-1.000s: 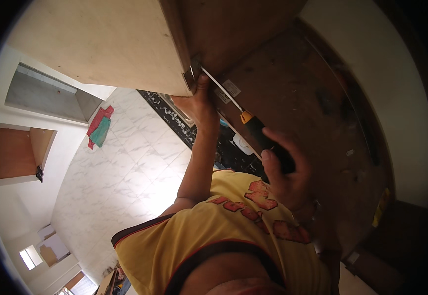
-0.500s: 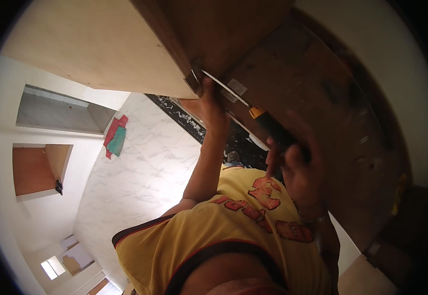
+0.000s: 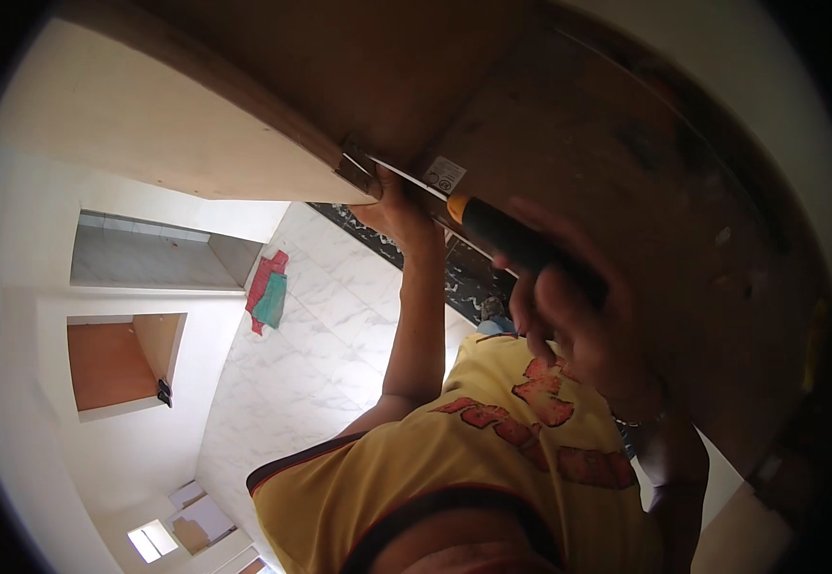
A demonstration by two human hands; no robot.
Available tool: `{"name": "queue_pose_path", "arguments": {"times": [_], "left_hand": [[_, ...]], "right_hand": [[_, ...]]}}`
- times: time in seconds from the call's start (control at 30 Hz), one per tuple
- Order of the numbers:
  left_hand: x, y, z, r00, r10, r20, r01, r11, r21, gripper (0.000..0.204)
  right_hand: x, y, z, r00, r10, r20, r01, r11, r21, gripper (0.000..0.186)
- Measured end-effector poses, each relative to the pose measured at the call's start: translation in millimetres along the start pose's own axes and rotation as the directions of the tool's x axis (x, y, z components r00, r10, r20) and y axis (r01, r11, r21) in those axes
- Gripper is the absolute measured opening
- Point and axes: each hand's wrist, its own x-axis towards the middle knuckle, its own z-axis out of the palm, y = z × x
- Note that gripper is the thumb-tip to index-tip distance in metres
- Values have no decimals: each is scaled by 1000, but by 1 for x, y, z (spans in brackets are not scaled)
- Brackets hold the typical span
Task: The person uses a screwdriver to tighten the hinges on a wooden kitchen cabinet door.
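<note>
My right hand [image 3: 574, 320] is closed round the black handle of a screwdriver [image 3: 516, 234] with an orange-yellow collar. Its thin shaft runs up and left to a metal hinge [image 3: 355, 167] on the edge of a wooden panel [image 3: 196, 143]. Whether the tip sits in a screw is too small to tell. Just below the hinge, my left hand [image 3: 399, 215] grips the panel's corner, its thumb up beside the shaft and the other fingers partly hidden.
A dark brown board [image 3: 607, 182] with a white label [image 3: 444, 175] spans the right side. Below lies a black patterned stone edge [image 3: 468, 277]. Red and green cloths [image 3: 268, 297] lie on the pale marbled floor [image 3: 310, 354]. Open wall recesses [image 3: 114, 359] are at left.
The view has shifted, so the room sits further right and lower. The screwdriver stays at the hinge, and my right hand's fingers have shifted on its handle. My left hand keeps its hold.
</note>
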Motion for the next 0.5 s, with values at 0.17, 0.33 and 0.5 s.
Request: {"name": "queue_pose_path", "arguments": {"times": [0.17, 0.33, 0.5], "left_hand": [[-3, 0, 4, 999, 16, -35, -15, 999, 40, 33], [-6, 8, 9, 997, 41, -58, -37, 996, 76, 23], [-4, -1, 0, 999, 24, -49, -22, 999, 34, 54]], "right_hand": [[2, 0, -16, 941, 298, 163, -332, 906, 263, 56], [-1, 9, -8, 997, -5, 76, 24, 968, -251, 44], [3, 16, -17, 993, 117, 29, -115, 992, -43, 58]]}}
